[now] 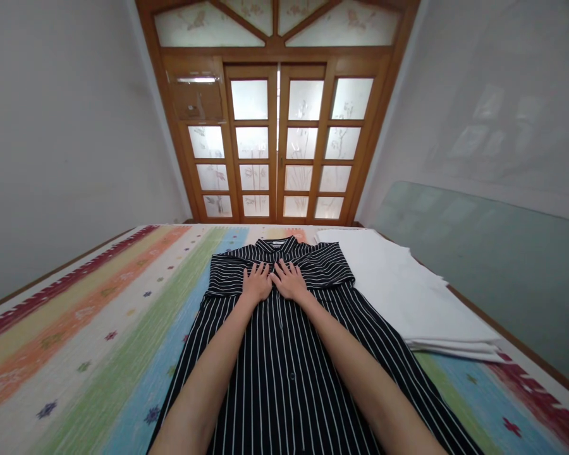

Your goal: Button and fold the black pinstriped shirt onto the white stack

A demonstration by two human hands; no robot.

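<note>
A black shirt with white stripes [265, 366] lies front side up, its collar [277, 244] at the far end. Both sleeves are folded inward across the chest. My left hand [256, 282] rests flat on the folded sleeve left of the button line, fingers spread. Beside it, my right hand [289, 280] lies flat on the other sleeve, also with fingers apart. The two thumbs nearly meet at the middle of the shirt. Neither hand grips the cloth. The shirt's lower hem runs out of view beneath my forearms.
A multicoloured striped sheet [99, 341] covers the flat surface under the shirt. To the right sits a stack of folded white cloth [403, 291], close to the shirt's side. A pale green panel [483, 259] borders the right edge. Wooden doors with glass panes [277, 142] stand beyond the far edge.
</note>
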